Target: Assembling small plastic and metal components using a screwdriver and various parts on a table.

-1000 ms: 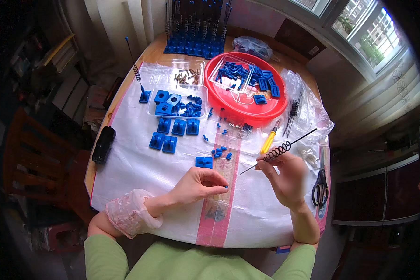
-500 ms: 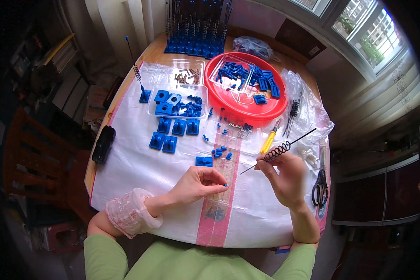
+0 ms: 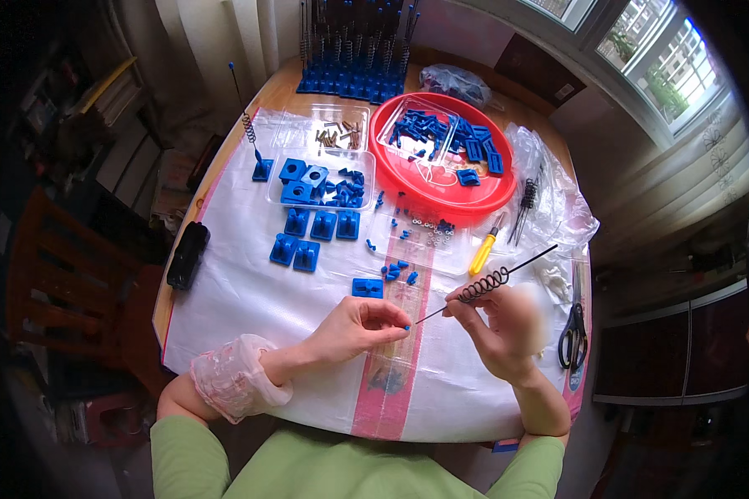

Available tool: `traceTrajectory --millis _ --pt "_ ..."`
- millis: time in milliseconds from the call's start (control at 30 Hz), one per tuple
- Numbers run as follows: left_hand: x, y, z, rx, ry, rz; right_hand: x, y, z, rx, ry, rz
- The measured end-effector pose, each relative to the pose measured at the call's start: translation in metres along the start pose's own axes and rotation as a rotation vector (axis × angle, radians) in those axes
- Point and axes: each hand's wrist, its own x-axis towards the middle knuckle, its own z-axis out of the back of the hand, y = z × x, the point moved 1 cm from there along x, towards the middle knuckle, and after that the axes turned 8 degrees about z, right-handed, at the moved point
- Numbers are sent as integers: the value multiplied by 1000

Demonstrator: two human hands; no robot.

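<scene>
Between thumb and fingertips, my left hand point(image 3: 356, 329) pinches a small blue plastic piece point(image 3: 407, 328), mostly hidden by the fingers. My right hand point(image 3: 501, 326) grips a black spring rod point(image 3: 484, 284), a thin straight rod with a coiled middle. The rod slants down to the left, its lower tip just right of the blue piece and seemingly apart from it. Just beyond my left hand lies a blue square base point(image 3: 367, 288), with several small blue pieces point(image 3: 394, 270) to its right. A yellow-handled screwdriver point(image 3: 483, 254) rests beyond my right hand.
Several blue bases point(image 3: 305, 256) and a clear tray of blue parts point(image 3: 275, 198) lie left of centre. A red basin point(image 3: 508, 200) stands behind. Scissors point(image 3: 572, 337) lie at the right edge, a black case point(image 3: 189, 255) at the left. One assembled spring piece point(image 3: 262, 170) stands upright.
My right hand has brought the spring rod down and left, so its tip is now close to the small blue piece. My left hand has stayed nearly in place.
</scene>
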Motion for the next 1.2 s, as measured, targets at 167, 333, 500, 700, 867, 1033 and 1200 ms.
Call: traceTrajectory --millis 167,333,500,700,867,1033,1200 --pt "2 2 1 -33 1 4 -4 -5 -7 -5 4 14" --pt "0 -1 1 -62 2 14 -4 -9 -9 -20 23 25" --pt "1 0 1 -70 6 14 -6 -11 -12 -37 32 61" --pt "1 -1 2 -49 7 25 -6 -6 -8 -75 135 1" --pt "2 1 2 -39 3 18 -6 -12 -13 -69 53 77" --pt "1 0 2 -43 1 31 -6 -13 -13 -68 61 76" --pt "1 0 2 -54 3 28 -6 -14 -13 -78 60 74"
